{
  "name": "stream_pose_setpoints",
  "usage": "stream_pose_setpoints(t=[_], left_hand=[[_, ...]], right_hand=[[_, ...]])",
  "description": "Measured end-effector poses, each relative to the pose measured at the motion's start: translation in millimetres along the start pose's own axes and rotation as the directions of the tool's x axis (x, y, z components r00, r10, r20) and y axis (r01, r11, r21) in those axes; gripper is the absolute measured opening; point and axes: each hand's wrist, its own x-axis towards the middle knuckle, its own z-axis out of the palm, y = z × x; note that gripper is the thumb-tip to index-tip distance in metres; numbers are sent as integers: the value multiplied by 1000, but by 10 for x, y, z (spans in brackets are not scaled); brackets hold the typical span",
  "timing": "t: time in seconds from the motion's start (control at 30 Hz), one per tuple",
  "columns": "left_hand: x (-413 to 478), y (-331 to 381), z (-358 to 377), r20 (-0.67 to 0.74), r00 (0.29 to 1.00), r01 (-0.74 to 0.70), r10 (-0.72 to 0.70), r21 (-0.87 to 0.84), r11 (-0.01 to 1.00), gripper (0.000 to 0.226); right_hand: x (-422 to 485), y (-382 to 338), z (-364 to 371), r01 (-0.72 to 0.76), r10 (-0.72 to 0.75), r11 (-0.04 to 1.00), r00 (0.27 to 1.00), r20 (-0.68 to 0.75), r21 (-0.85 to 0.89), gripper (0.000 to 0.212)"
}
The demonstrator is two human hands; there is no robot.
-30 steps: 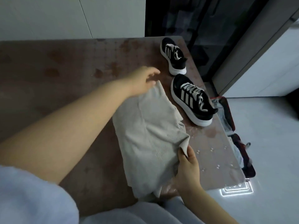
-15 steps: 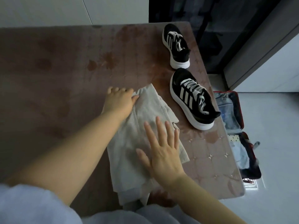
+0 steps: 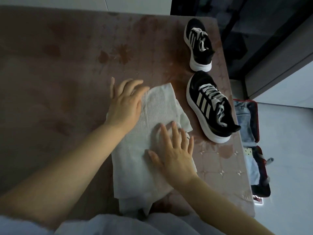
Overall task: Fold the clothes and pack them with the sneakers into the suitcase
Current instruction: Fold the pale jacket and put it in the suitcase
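Garment [image 3: 132, 175]: pale beige, partly folded, lies flat at the near edge of the table [image 3: 67, 65], right of centre. Its near end hangs slightly over the edge, and layers are stacked unevenly on the right side.

Left hand [image 3: 125, 106]: palm down on the garment's far-left corner, fingers straight and spread. The fingertips reach past the fabric onto the table. Nothing is pinched.

Right hand [image 3: 174, 153]: palm down on the garment's middle-right, fingers straight and fanned, pressing the fabric flat. No pinch here either.

Near sneaker [image 3: 210, 109]: black with white stripes, laces and sole. It stands upright on the table just right of the garment, not touching it, heel toward the right edge.

Far sneaker [image 3: 198, 44]: same type, upright, beyond the near one toward the far right corner, with a small gap between the two.

Suitcase [image 3: 257, 122]: open on the floor [image 3: 288, 150] right of the table, red rim, partly hidden by the table edge. Blue fabric [image 3: 242, 116] lies in the far half, and there is more cloth in the near half, though I can't tell what kind.

A light sleeve [image 3: 17, 224] shows bottom left.
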Motion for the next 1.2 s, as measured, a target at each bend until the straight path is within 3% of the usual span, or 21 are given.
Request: stream_pose_setpoints(t=[0.07, 0.13, 0.2, 0.27, 0.3, 0.47, 0.6, 0.7, 0.8, 0.97, 1.1, 1.2], left_hand=[[-310, 120, -211, 46, 992, 119, -118, -3, 993, 46], [-628, 208, -241, 197, 915, 364, -351, -31, 931, 63], [-836, 232, -149, 374, 719, 680, -586, -204, 705, 89], [-897, 163, -49, 393, 601, 794, -696, -388, 467, 101], [-892, 136, -11, 373, 579, 803, -726, -415, 427, 101], [-647, 5, 106, 329, 603, 790, -727, -369, 489, 97], [-462, -202, 107, 392, 629, 776, -671, -354, 521, 104], [-534, -187, 74, 414, 597, 799, -687, -381, 465, 105], [-726, -71, 17, 409, 581, 806, -704, -408, 428, 108], [-841, 72, -41, 396, 654, 754, -644, -411, 512, 91], [-837, 97, -78, 417, 578, 814, -702, -358, 457, 88], [-905, 126, -87, 427, 556, 827, -713, -373, 421, 84]], right_hand=[[68, -55, -71, 95, -96, 995, 995, -28, -29, 69], [186, -32, -49, 131, -130, 990, 991, 29, -43, 67], [310, 44, 36, 141, -133, 986, 987, 89, -90, 68], [404, 92, 124, 146, -132, 981, 985, 114, -124, 70], [438, 97, 153, 148, -134, 981, 984, 116, -129, 71], [635, 101, 130, 142, -129, 985, 982, 136, -94, 73], [663, 209, -22, 175, -172, 984, 981, 84, -23, 75], [433, 302, 5, 77, -68, 983, 996, -56, 170, 83], [258, 301, 88, -65, 81, 898, 997, -19, 435, 86], [265, 250, 93, -74, 105, 787, 994, -16, 612, 84], [336, 277, -4, -132, 164, 705, 986, 21, 697, 89], [330, 288, -29, -135, 130, 734, 990, 58, 666, 82]])
